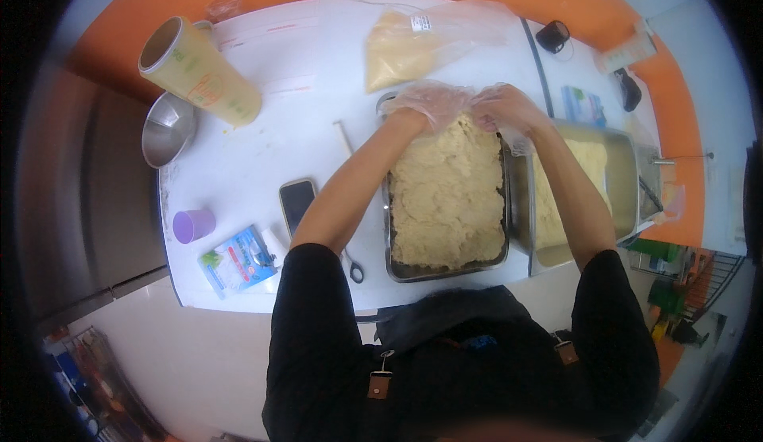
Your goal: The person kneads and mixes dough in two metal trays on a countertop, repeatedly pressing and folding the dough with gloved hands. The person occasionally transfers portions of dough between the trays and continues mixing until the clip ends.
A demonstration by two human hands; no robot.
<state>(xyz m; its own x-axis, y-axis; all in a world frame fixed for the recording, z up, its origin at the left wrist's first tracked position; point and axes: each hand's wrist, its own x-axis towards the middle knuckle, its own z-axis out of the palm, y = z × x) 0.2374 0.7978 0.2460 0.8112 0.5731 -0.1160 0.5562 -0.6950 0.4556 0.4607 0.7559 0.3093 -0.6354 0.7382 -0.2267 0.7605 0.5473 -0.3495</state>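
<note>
Pale, lumpy dough covers most of a dark metal tray on the white table before me. My left hand, in a loose clear plastic glove, is at the tray's far left end, by the dough's far edge. Close beside it, my right hand, gloved too, is at the far right corner with its fingers bent downward. The gloves blur the fingertips, so what they grip is unclear. Just beyond the hands lies a clear plastic bag of yellowish crumbs or powder.
To the right is a deep steel pan with pale dough inside. On the left are a phone, a purple cup, a blue packet, a steel bowl and a large film roll. Scissor handles show near the front edge.
</note>
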